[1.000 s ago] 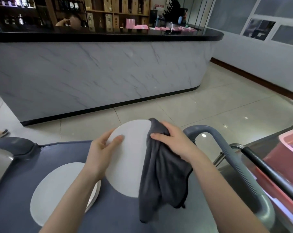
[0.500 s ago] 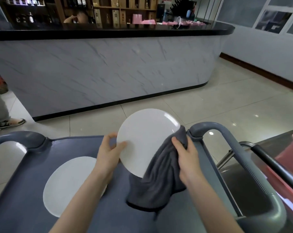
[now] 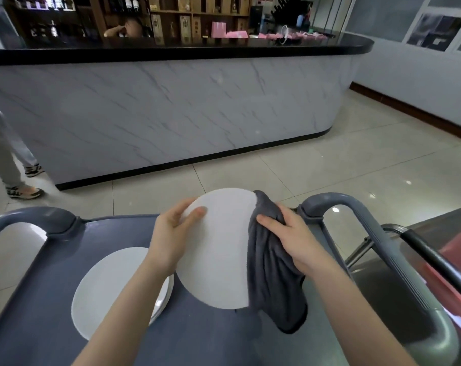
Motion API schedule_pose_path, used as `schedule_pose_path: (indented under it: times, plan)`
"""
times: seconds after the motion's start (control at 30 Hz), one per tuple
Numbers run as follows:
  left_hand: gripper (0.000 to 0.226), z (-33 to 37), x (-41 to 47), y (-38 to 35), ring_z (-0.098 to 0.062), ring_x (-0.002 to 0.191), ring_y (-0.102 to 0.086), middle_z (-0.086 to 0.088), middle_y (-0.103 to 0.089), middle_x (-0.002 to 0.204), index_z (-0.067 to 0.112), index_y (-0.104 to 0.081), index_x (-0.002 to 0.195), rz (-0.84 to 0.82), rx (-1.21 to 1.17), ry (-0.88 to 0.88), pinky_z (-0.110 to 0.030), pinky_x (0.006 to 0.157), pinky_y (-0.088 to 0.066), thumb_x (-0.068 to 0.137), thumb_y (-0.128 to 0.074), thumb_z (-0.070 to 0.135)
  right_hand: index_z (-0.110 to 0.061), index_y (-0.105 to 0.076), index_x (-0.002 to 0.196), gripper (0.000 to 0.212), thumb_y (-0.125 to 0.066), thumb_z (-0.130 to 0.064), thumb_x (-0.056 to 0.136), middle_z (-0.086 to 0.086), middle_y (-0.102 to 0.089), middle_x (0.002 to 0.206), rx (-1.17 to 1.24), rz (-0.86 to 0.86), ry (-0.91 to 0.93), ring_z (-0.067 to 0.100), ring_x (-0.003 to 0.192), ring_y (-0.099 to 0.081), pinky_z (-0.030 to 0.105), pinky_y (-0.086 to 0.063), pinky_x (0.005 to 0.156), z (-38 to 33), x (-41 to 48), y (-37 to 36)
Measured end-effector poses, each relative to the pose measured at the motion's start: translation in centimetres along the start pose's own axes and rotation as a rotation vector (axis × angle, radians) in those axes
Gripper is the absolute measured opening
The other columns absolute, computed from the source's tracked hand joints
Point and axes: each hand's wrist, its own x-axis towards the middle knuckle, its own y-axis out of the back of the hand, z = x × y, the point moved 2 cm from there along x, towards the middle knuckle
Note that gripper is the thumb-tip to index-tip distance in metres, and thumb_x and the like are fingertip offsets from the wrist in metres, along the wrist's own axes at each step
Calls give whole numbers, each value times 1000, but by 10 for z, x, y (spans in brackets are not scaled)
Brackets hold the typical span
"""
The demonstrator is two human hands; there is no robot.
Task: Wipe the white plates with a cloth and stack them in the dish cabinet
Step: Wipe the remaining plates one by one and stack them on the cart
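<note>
Holding one white plate (image 3: 219, 249) tilted above the cart surface (image 3: 39, 299), my left grip (image 3: 171, 233) pinches its left rim, thumb on the near face. My right grip (image 3: 293, 239) clutches the one grey cloth (image 3: 274, 286), which is bunched over the plate's right edge and hangs below it. On the raised-edged cart surface, under my left forearm, sits one stack of white plates (image 3: 110, 289); I see at least two rims but cannot count further. One pink bin (image 3: 456, 249) shows at far right, its contents unclear.
</note>
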Motion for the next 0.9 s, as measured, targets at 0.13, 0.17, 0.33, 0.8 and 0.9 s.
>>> schedule_pose_path:
  times: [0.13, 0.17, 0.33, 0.8, 0.9]
  plan:
    - [17, -14, -13, -12, -15, 90, -70, 11, -77, 93, 38, -77, 92, 283, -234, 176, -36, 82, -57, 97, -64, 26, -36, -66, 107, 14, -64, -34, 94, -6, -74, 105, 245, 419, 11, 17, 103, -70, 43, -52, 96, 39, -27, -25]
    - [16, -16, -17, -17, -16, 91, -70, 10, -77, 95, 35, -76, 95, 307, -277, 213, -35, 82, -57, 98, -63, 27, -34, -65, 110, 15, -63, -35, 95, -6, -74, 105, 319, 487, -13, 16, 102, -70, 44, -53, 96, 46, -34, -32]
    - [17, -12, -12, -10, -7, 82, -68, 16, -76, 89, 30, -73, 106, 276, -194, 148, -24, 71, -53, 101, -59, 24, -32, -68, 100, 8, -65, -27, 94, -2, -74, 101, 153, 342, -46, 18, 99, -71, 48, -53, 96, 39, -23, -19]
    - [13, 2, 2, -10, -10, 78, -66, 12, -74, 87, 31, -75, 97, 331, -307, 116, -26, 67, -54, 97, -64, 24, -31, -64, 113, 19, -64, -28, 95, -5, -74, 105, 255, 287, 27, 16, 103, -69, 38, -53, 94, 13, -8, -20]
    - [11, -8, -9, -31, -13, 84, -64, 8, -69, 94, 27, -69, 100, 383, -372, 229, -27, 68, -54, 100, -58, 25, -30, -64, 114, 18, -63, -27, 96, -4, -74, 107, 474, 523, -63, 18, 103, -70, 42, -53, 95, 41, -26, -40]
